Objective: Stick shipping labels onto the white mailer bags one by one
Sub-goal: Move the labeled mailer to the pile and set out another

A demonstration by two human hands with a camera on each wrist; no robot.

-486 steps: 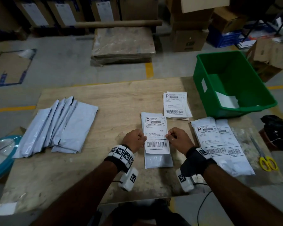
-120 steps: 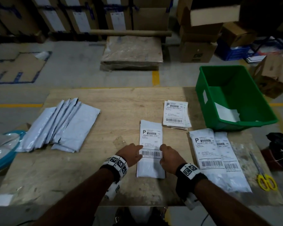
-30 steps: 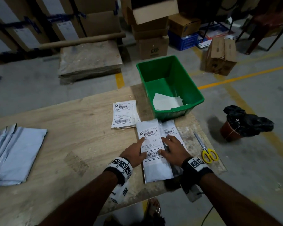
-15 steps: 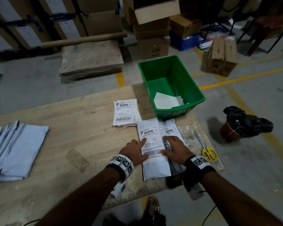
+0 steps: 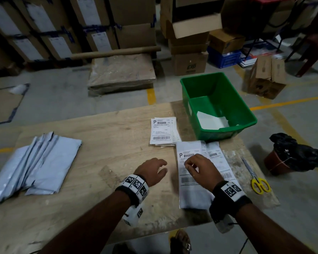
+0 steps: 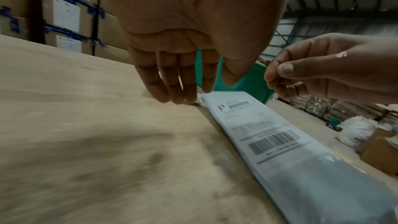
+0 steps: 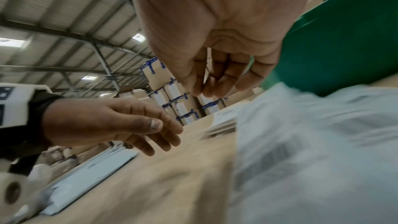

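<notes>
A white mailer bag (image 5: 191, 196) with a shipping label (image 5: 188, 179) stuck on it lies on top of other labelled mailers at the table's right end. Over its label hovers my right hand (image 5: 189, 163), fingers loosely curled and thumb near the fingertips, with nothing in it (image 7: 213, 89). My left hand (image 5: 162, 166) hangs relaxed over bare wood just left of that mailer (image 6: 280, 142), holding nothing (image 6: 200, 89). A stack of loose labels (image 5: 162, 131) lies beyond the hands. Several unlabelled mailers (image 5: 37, 165) are fanned out at the table's left.
A green bin (image 5: 228, 133) holding white backing paper stands at the table's far right corner. Yellow-handled scissors (image 5: 255, 176) lie by the right edge. A pot covered in black plastic (image 5: 297, 156) sits on the floor to the right. Cardboard boxes line the back.
Both hands have come off the labelled mailer, which now lies free on the labelled pile. My left hand has shifted left over bare table, and the right has lifted slightly.
</notes>
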